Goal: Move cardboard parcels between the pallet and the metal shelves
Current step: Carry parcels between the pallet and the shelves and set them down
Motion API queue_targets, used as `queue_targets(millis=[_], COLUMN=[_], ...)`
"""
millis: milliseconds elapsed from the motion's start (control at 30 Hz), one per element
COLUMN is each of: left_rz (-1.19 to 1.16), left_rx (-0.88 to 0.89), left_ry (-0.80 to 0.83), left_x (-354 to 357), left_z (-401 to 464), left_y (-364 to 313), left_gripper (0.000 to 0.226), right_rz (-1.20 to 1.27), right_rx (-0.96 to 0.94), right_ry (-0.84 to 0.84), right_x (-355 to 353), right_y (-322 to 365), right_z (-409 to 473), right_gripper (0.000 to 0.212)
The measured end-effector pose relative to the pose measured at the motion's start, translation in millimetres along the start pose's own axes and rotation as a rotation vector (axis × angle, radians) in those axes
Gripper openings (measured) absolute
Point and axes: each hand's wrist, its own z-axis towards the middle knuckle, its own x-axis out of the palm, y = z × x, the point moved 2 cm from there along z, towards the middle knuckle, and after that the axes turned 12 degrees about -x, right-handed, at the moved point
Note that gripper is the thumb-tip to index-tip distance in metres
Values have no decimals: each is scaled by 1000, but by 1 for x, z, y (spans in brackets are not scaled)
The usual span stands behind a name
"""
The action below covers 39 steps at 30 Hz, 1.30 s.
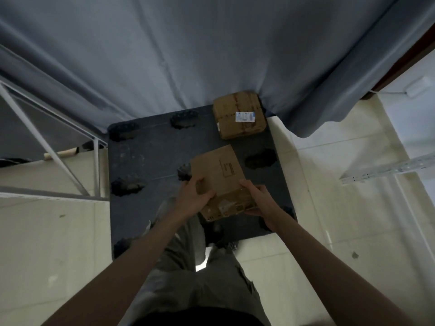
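Observation:
I hold a brown cardboard parcel (219, 175) over the dark plastic pallet (146, 161), tilted with its far end pointing away from me. My left hand (194, 198) grips its near left corner, thumb on top. My right hand (257, 201) grips the near right corner from the side and underneath. A second, taped cardboard parcel (239, 114) with a white label lies on the pallet's far right corner.
White metal shelving (47, 142) stands to the left of the pallet, and another shelf rail (388, 171) juts in at right. A grey curtain (188, 55) hangs behind the pallet. A cardboard tube (61, 153) lies on the pale tiled floor under the left shelf.

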Motion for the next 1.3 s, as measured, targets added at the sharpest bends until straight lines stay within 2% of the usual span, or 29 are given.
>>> queue_targets(millis=[333,433,600,667,800,967,1100,1233,1300], left_rz=[-20,-16,-1,14,19,22,24,93,173], left_rx=[-15,-43,-71,-68,-39,-2,67,83,49], left_ry=[79,131,174,168,160,161,122,221,267], left_x=[2,9,39,58,100,148,174,189,194], left_z=[93,141,247,296,393,482,524,550,555], left_y=[-14,-17,-15,-10,2,23,32,46,57], left_gripper=[64,66,70,71,69,72,76,93,93], right_rz=[66,89,123,95,49,97,115,18,-68], right_rx=[138,184,213,197,180,188,149,113,109], right_ry=[-75,-136,-229,-247,-275,-314,-353,-319,-258], right_x=[9,13,16,14,10,3,-1,-3,-1], right_y=[-9,-16,-38,-56,-97,-142,-164,-178,-185], right_z=[96,141,237,281,367,459,507,532,534], right_gripper=[66,55,22,17,34,31,27,44,50])
